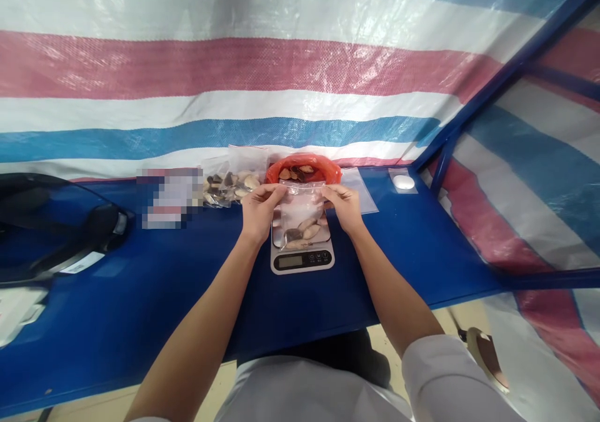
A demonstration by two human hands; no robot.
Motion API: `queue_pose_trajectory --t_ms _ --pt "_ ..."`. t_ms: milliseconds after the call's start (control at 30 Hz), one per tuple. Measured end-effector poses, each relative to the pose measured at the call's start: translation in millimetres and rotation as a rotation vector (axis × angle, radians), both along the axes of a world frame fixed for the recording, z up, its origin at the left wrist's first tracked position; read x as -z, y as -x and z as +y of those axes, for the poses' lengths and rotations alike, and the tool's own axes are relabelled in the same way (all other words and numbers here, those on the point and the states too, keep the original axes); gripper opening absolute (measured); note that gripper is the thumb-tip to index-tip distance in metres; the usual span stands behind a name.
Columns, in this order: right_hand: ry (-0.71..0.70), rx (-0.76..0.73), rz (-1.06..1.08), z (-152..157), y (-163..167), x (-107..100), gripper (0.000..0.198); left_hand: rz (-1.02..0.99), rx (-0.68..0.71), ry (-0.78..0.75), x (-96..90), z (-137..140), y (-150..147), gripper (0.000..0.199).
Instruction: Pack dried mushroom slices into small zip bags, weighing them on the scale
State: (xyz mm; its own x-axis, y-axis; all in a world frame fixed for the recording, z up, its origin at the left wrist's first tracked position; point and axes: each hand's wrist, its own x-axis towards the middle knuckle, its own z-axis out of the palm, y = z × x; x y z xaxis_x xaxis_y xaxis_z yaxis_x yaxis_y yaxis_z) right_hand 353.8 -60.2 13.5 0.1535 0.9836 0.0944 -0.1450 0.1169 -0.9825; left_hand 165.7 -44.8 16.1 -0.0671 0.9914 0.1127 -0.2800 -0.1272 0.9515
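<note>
A clear zip bag is at the centre of the frame, its top edge level and its lower part over a kitchen scale; whether the scale bears its weight I cannot tell. About 4 flattened pieces, dark and pale, lie in the bottom of the bag.

The person's 2 hands have hold of its upper corners. The left hand pinches the left corner between thumb and fingers, and the right hand pinches the right corner the same way; neither grip shows a gap.

The scale's white front edge faces the bottom of the frame, with a grey display whose reading is too faint to make out and 3 round buttons to its right. Just above the zip bag, a red plastic bag gapes around brown pieces.

Left of centre, clear bags of similar dark and pale pieces lie beside a pixelated patch. Right of centre, a flat clear sheet or bag lies behind the right hand; farther right is a small packet with a white disc.

A dark, glossy object fills the left edge, above a white item. All this is on the blue counter; striped sheeting spans the upper frame.
</note>
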Motion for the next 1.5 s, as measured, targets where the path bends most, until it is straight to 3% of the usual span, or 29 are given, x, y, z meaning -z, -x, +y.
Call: queue_pose_trajectory --t_ms 200,367,800,1067,1500 --pt "-0.027 -0.033 -0.051 -2.7 1.4 -2.3 0.041 0.060 -0.030 -0.073 2.8 -1.7 1.3 0.023" --pt "-0.067 -0.025 -0.057 -3.3 -0.2 -0.4 0.035 0.085 -0.012 -0.037 0.5 -3.0 1.1 0.026" --pt "-0.040 -0.031 -0.038 -3.0 2.5 -1.9 0.038 0.176 -0.014 -0.113 -0.4 -4.2 1.2 0.021" --pt "-0.083 -0.046 -0.054 -2.8 0.4 -2.6 0.036 0.198 0.051 -0.003 -1.7 -6.0 1.7 0.026" --pt "-0.061 -0.049 -0.072 -0.5 3.9 3.8 0.039 0.239 0.028 -0.098 -7.1 -8.7 -1.8 0.017"
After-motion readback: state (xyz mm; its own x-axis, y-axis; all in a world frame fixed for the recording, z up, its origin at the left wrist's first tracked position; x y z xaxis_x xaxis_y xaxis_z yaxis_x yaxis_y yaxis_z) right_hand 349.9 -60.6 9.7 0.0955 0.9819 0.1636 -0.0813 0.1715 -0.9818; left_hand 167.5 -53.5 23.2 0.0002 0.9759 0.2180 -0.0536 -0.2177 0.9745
